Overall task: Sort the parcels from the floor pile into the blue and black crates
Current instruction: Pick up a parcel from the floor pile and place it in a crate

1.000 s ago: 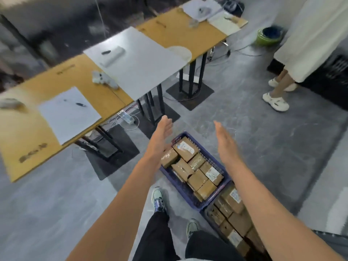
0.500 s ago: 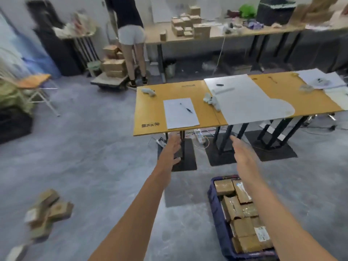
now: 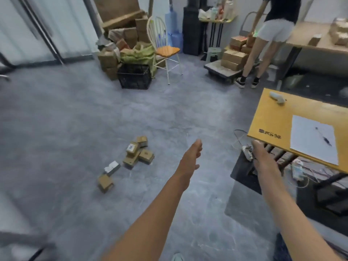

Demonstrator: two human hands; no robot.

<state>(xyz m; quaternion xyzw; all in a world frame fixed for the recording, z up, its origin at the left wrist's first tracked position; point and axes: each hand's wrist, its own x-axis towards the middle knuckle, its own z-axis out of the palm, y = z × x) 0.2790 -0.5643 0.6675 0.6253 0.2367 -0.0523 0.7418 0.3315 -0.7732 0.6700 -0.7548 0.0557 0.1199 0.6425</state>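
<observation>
I am receiving one view, from the camera worn on the person's head. It is pointing forward and down over the grey floor (image 3: 75, 119), its wide lens bowing the edges. The left hand (image 3: 190, 159) and right hand (image 3: 263, 160) are showing close beneath it, the parcels (image 3: 138, 153) lying farther out left of centre, a table (image 3: 273, 117) corner cutting in at right.

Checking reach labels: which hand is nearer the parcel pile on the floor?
Left. The left hand is open, in the air just right of the parcel pile; the right hand is farther right, by the corner of the yellow table. Neither touches a parcel.
</observation>
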